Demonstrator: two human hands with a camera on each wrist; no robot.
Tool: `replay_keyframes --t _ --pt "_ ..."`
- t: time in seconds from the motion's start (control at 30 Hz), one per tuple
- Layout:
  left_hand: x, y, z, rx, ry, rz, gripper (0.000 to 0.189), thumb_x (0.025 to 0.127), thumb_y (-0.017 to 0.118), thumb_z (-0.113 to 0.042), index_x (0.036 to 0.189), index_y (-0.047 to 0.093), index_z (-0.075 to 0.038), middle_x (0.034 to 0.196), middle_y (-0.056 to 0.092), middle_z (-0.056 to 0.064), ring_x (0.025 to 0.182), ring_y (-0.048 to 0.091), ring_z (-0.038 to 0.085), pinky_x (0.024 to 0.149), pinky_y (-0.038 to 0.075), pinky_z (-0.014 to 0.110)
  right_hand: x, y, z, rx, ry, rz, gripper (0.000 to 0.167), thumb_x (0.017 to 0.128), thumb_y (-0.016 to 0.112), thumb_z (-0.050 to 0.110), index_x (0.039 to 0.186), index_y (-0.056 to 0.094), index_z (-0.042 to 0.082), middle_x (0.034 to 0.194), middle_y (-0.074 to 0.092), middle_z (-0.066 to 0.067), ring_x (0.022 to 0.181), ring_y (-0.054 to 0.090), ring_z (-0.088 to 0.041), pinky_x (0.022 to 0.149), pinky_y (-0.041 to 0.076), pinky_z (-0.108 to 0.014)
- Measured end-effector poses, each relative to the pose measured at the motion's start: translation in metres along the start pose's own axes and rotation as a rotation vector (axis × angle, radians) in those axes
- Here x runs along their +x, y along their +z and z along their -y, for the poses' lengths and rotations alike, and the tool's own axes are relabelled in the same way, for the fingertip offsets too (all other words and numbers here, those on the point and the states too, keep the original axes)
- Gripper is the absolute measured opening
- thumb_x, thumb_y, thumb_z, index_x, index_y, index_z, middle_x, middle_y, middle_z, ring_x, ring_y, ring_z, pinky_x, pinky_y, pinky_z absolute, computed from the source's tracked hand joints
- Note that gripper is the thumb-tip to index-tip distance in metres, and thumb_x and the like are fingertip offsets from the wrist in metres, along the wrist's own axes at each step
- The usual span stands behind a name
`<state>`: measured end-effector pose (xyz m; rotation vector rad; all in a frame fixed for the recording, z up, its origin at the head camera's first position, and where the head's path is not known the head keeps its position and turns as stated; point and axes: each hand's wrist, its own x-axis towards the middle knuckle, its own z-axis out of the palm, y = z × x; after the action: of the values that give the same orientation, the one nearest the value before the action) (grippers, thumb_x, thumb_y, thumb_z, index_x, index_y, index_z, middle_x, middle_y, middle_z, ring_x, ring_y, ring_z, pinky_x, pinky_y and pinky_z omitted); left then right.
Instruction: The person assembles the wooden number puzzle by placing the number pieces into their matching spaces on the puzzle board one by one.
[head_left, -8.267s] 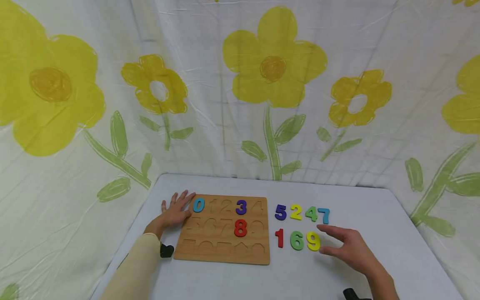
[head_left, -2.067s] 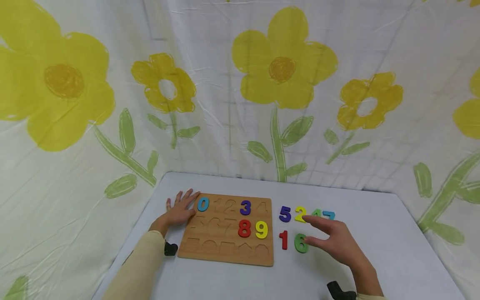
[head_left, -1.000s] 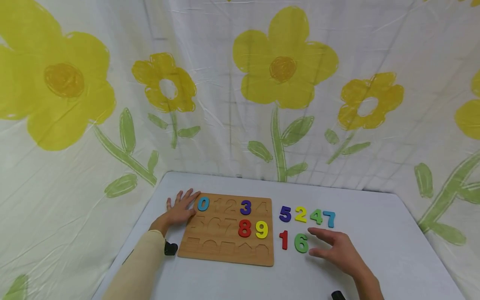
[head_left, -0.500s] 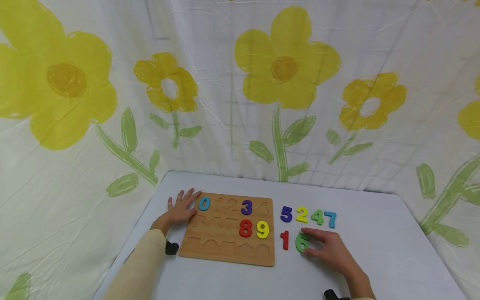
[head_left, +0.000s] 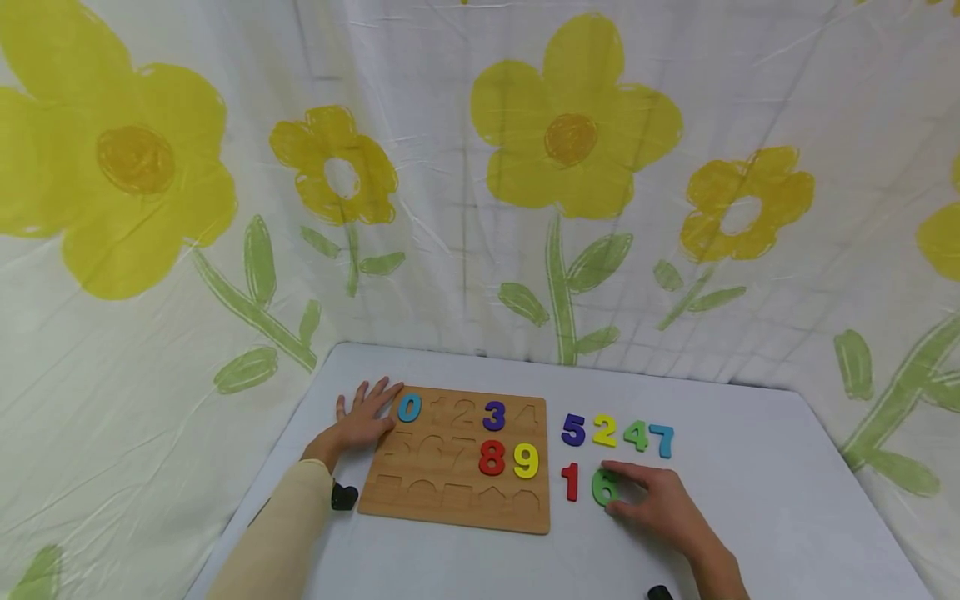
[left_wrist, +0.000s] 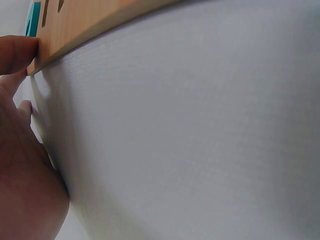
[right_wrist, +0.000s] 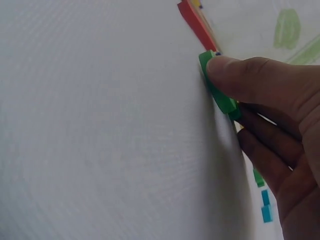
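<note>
My right hand point(head_left: 663, 504) pinches the green number 6 point(head_left: 597, 486) between thumb and fingers, right of the wooden puzzle board point(head_left: 450, 522). In the right wrist view the thumb presses the near side of the green piece point(right_wrist: 220, 92), close over the white table. My left hand point(head_left: 362, 421) lies with spread fingers at the board's upper left edge, and its thumb touches the wood in the left wrist view. On the board sit a blue 0 point(head_left: 409, 407), a purple 3 point(head_left: 494, 415), a red 8 point(head_left: 492, 458) and a yellow 9 point(head_left: 527, 460).
Right of the board lie a red 1 point(head_left: 571, 482), a purple 5 point(head_left: 573, 430), a yellow 2 point(head_left: 604, 431), a green 4 point(head_left: 637, 435) and a blue 7 point(head_left: 662, 441). Behind the white table point(head_left: 465, 567) hangs a flowered curtain point(head_left: 420, 275).
The yellow 9 has gone from the table into the board's second row. After hovering near the loose numbers, my right hand has moved left onto the green 6. My left hand stays at the board.
</note>
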<state>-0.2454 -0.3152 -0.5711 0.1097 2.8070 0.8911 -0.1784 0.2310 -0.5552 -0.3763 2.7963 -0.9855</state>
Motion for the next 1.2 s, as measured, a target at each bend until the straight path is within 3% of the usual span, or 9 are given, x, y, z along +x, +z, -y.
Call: replay_keyframes --t 0.3,0.53,0.83,1.2 --pt "0.001 0.002 0.001 0.006 -0.002 -0.012 0.076 0.100 0.053 -0.021 0.172 0.034 -0.013 0.183 0.013 0.021 0.167 -0.007 0.055 0.121 -0.020 0.080 -0.001 -0.001 0.002 -0.009 -0.007 -0.023 0.057 0.082 0.097 0.024 0.135 0.079 0.020 0.133 0.080 0.000 0.129 0.073 -0.029 0.106 0.060 -0.052" --pt "0.000 0.003 0.002 0.006 0.008 -0.011 0.076 0.100 0.056 -0.024 0.173 0.035 -0.018 0.184 0.014 0.019 0.168 -0.006 0.053 0.121 -0.020 0.080 -0.005 -0.013 0.013 -0.007 -0.012 -0.051 0.055 0.085 0.095 0.024 0.137 0.078 0.020 0.134 0.080 -0.002 0.132 0.072 -0.033 0.106 0.059 -0.056" --pt "0.001 0.001 0.002 0.004 -0.003 -0.005 0.077 0.099 0.053 -0.021 0.173 0.033 -0.013 0.183 0.012 0.022 0.167 -0.008 0.055 0.121 -0.022 0.079 0.000 -0.030 0.045 -0.013 -0.127 -0.119 0.054 0.087 0.094 0.027 0.138 0.078 0.020 0.133 0.080 -0.003 0.126 0.076 -0.031 0.101 0.062 -0.054" --pt "0.003 0.001 0.003 0.006 -0.003 0.009 0.077 0.100 0.054 -0.022 0.173 0.031 -0.014 0.184 0.011 0.021 0.167 -0.009 0.055 0.120 -0.022 0.080 0.025 -0.026 0.098 0.002 -0.318 -0.172 0.052 0.088 0.093 0.023 0.138 0.078 0.020 0.129 0.082 0.002 0.113 0.079 -0.023 0.096 0.065 -0.050"
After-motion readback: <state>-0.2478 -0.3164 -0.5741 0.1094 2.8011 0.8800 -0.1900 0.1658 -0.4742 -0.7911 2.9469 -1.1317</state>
